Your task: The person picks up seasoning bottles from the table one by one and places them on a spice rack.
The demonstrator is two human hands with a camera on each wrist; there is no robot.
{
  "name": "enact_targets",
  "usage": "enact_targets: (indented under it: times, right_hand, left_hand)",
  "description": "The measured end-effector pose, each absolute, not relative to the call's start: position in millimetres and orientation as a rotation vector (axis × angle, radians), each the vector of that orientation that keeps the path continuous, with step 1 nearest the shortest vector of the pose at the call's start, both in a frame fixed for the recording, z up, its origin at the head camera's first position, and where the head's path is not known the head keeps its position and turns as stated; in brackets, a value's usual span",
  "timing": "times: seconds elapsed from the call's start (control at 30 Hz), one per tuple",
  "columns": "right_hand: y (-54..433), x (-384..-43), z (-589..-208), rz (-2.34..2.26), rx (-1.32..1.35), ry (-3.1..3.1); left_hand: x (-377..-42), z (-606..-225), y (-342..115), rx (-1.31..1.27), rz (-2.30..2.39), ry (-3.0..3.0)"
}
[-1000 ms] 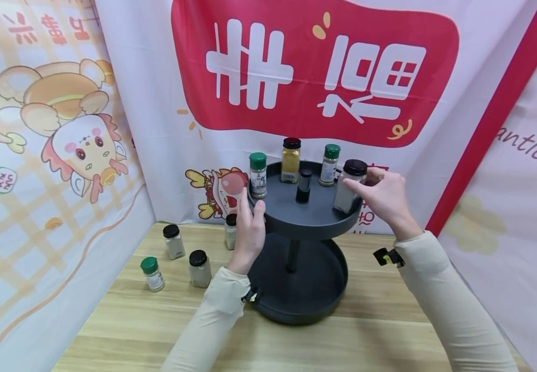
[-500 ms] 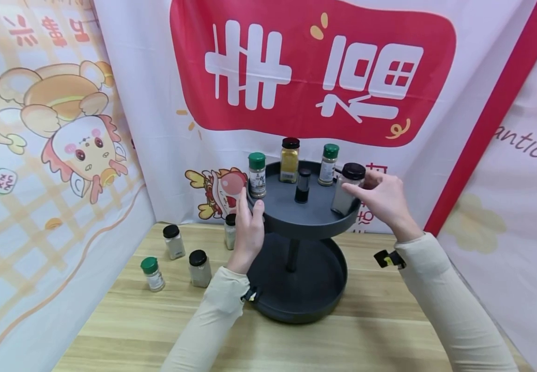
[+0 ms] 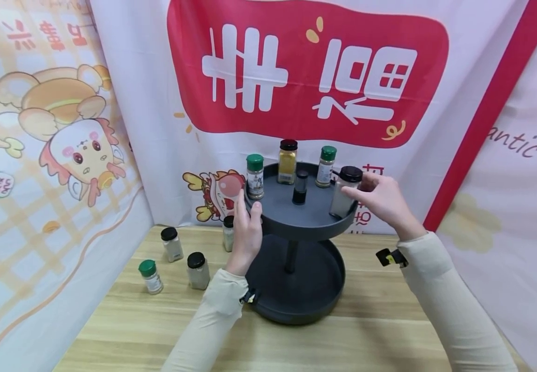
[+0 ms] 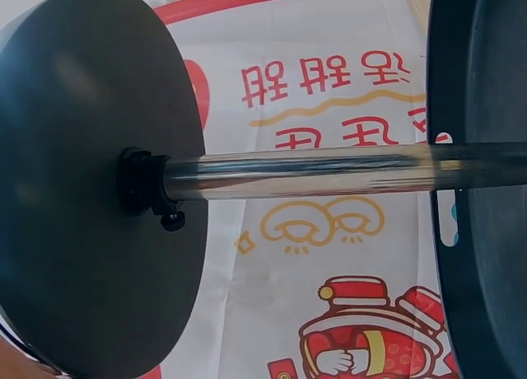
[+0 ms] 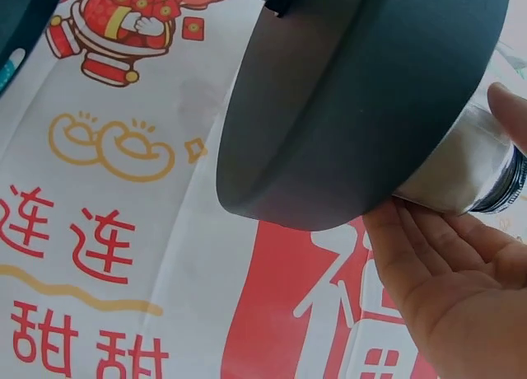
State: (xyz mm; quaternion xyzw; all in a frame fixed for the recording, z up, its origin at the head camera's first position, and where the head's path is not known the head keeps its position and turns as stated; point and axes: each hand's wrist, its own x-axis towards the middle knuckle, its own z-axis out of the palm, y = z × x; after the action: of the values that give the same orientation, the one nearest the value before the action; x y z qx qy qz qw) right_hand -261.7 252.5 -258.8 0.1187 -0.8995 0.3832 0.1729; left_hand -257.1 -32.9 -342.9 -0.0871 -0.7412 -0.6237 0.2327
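My right hand (image 3: 384,200) grips a clear spice jar with a black lid (image 3: 342,199) at the right side of the upper tier of a dark grey two-tier rack. In the right wrist view, thumb and fingers lie on opposite sides of the jar (image 5: 453,165), partly hidden by the tier's wall (image 5: 329,148). My left hand (image 3: 248,230) rests against the upper tier's left rim, its fingers pointing up. On that tier (image 3: 291,214) stand two green-capped shakers (image 3: 255,178) (image 3: 325,168), a yellow jar with a dark lid (image 3: 287,163) and a small black-capped bottle (image 3: 300,188).
Left of the rack on the wooden table (image 3: 166,315) stand several jars: a green-capped shaker (image 3: 151,277) and black-lidded ones (image 3: 172,245) (image 3: 198,271) (image 3: 228,235). The lower tier (image 3: 291,299) holds nothing. Printed cloths (image 3: 147,129) hang behind and beside the table.
The black-lidded jar in my right hand has come down slightly on the upper tier. My left hand stays at the rim, and the head view has shifted a little.
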Motion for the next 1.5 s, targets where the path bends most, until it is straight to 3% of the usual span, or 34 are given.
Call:
enact_targets:
  times: [0.73, 1.1, 1.5]
  right_hand:
    - [257.6, -253.0, -269.7, 1.289, 0.314, -2.488]
    - [277.3, -244.8, -287.7, 1.339, 0.296, -2.531]
    - [297.5, -235.9, -327.2, 1.407, 0.298, -2.605]
  left_hand:
    - [-260.5, -340.8, -43.9, -0.322, -1.702, -2.060]
    - [-263.1, -344.0, -90.0, -0.387, -1.579, -2.210]
    - [-261.4, -369.3, -139.2, -0.353, -1.133, -2.618]
